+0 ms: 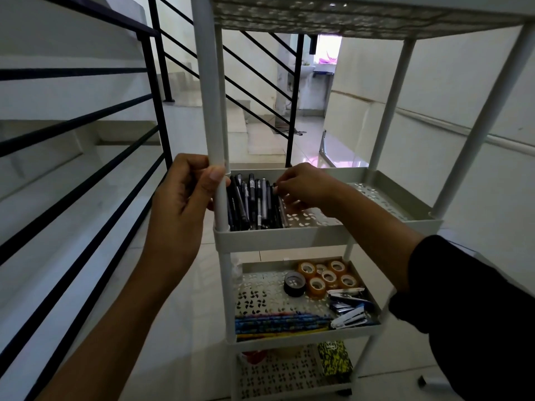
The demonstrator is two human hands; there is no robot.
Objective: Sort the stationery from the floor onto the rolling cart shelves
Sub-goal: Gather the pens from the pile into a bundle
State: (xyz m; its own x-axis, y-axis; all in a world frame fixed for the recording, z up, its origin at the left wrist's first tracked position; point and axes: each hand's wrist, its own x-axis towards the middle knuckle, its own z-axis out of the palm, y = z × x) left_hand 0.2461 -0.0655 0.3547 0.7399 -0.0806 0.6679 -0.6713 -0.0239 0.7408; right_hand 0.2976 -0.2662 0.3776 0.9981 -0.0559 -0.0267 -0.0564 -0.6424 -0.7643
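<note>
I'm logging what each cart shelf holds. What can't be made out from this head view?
- Top shelf: seen from below, contents hidden.
- Pens: the right hand covers the far ends; its pinched item is too small to tell.
- Bottom shelf: the shelf above hides the red item.
- Floor stationery: out of frame.
- Left hand on the cart post: hides the shelf corner.

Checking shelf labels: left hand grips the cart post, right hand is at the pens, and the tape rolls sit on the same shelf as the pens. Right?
Not quite. The head view shows the tape rolls one shelf below the pens, alongside the staplers. The rest holds: the left hand grips the cart post and the right hand is at the pens.
</note>
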